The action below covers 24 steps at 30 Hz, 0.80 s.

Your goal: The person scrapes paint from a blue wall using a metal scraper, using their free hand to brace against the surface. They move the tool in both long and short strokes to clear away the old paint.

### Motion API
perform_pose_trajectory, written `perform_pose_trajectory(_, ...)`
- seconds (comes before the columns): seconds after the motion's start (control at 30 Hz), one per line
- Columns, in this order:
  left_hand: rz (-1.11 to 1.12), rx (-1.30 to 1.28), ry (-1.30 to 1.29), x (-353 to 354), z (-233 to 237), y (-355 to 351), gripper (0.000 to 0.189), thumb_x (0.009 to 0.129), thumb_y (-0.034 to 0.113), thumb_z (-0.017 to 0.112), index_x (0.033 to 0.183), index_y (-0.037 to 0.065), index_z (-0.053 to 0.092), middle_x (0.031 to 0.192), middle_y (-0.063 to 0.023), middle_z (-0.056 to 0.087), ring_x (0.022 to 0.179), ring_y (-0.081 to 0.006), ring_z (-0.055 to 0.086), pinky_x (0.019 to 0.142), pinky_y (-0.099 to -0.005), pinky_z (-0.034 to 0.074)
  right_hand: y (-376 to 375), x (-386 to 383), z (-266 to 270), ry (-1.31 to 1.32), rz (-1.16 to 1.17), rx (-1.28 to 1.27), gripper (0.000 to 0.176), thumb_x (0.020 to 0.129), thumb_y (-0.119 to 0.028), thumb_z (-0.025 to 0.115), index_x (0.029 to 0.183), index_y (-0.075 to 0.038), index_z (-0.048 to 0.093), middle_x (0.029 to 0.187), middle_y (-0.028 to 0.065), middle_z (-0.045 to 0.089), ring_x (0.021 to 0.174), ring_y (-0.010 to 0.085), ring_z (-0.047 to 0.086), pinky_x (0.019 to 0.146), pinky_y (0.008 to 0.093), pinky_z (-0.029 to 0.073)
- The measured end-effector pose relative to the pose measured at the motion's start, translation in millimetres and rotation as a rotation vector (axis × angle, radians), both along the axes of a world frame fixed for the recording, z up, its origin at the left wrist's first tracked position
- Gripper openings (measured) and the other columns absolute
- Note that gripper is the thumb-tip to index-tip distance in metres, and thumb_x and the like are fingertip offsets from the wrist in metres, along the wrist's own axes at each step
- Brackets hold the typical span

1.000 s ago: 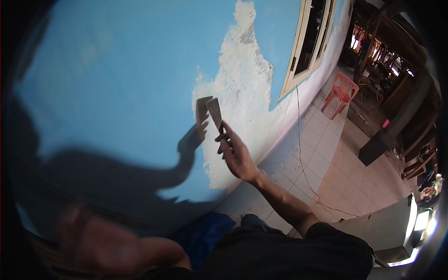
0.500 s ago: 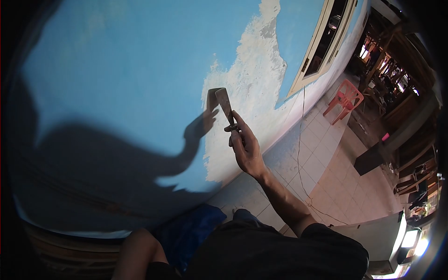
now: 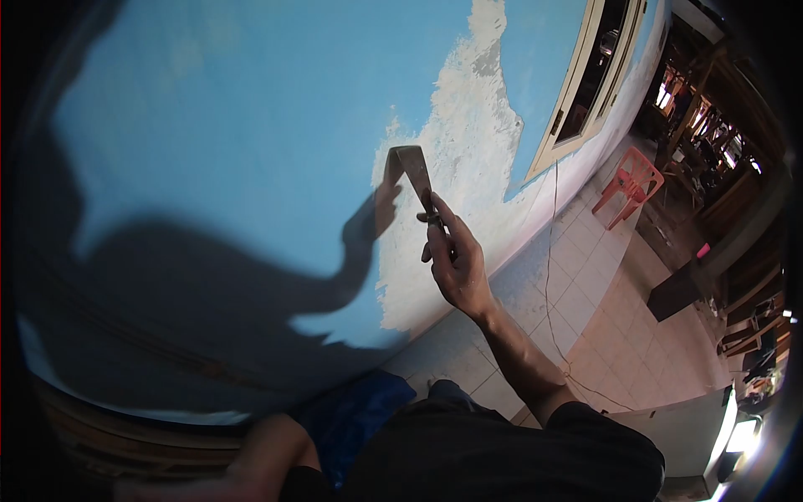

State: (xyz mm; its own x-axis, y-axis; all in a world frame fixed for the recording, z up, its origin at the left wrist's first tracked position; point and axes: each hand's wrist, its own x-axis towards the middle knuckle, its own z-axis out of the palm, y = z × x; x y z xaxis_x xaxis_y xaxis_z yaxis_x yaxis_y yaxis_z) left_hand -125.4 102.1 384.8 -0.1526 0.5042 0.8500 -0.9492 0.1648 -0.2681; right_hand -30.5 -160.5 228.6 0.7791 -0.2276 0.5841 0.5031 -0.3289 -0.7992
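My right hand (image 3: pixel 457 258) is wrapped round the handle of a flat-bladed scraper (image 3: pixel 416 171). The blade points up and its wide end lies close to or on the wall, at the left part of a white bare patch (image 3: pixel 460 142). Blue paint (image 3: pixel 276 109) surrounds this patch, and shadows of my arm and body fall on it. At the bottom left my left hand (image 3: pixel 171 489) is low beside my body, dark and blurred, so its fingers cannot be made out.
A window frame (image 3: pixel 569 125) is at the upper right. Beyond it a red plastic chair (image 3: pixel 629 186) stands on the tiled floor (image 3: pixel 577 251), where a thin cable (image 3: pixel 548 293) runs. A blue cloth or bag (image 3: pixel 360 418) lies near my body, and a pale box-like surface (image 3: pixel 677 427) is at lower right.
The scraper's blade has come up to the wall, closer to its shadow. My left forearm has swung outward to the left, bringing the blurred hand into view. The view has shifted slightly.
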Motion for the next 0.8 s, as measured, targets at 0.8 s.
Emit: perform_pose_trajectory(0.8,0.922,0.738,1.191,69.7,-247.7,34.6,0.046,0.092,0.011,0.059,0.134,-0.002,0.047,0.145,-0.0256,0.031,0.136,-0.0405,0.033,0.107,-0.0511,0.034,7.1,-1.5,19.4,-0.092,-0.344,-0.289,0.044,0.091,-0.008,0.06,0.135,-0.008,0.053,0.069,0.0164,0.06,0.057,0.033,0.061,0.055,0.0406,0.049)
